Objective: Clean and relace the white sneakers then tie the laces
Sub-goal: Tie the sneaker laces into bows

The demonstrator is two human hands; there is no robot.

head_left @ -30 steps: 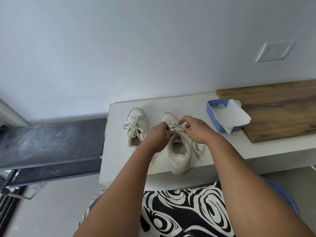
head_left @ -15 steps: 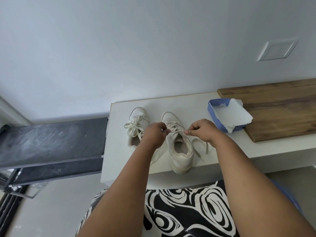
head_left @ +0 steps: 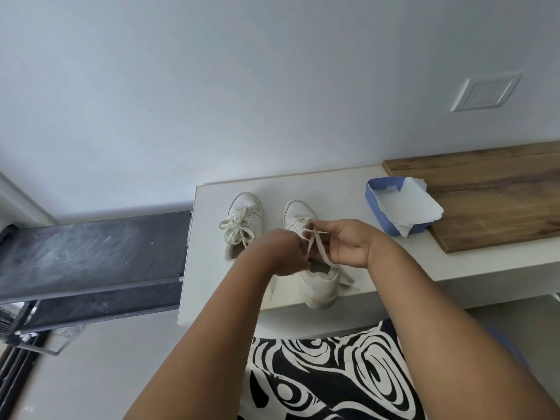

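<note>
Two white sneakers stand side by side on a white counter (head_left: 394,268), toes toward the wall. The left sneaker (head_left: 245,213) has its laces tied in a bow. Over the tongue of the right sneaker (head_left: 321,283) both my hands work its cream lace (head_left: 321,251). My left hand (head_left: 281,253) grips one lace end with curled fingers. My right hand (head_left: 348,242) pinches the other strand, which crosses between the hands. A loose lace end trails off the shoe's right side onto the counter.
A blue tray (head_left: 378,204) lined with white paper sits right of the shoes, partly on a wooden board (head_left: 491,198). A dark dusty shelf (head_left: 91,256) adjoins the counter's left edge. My patterned black-and-white garment (head_left: 327,374) fills the bottom.
My hands, pulled apart half a second ago, have come back together over the right sneaker. The lace strands now cross between them.
</note>
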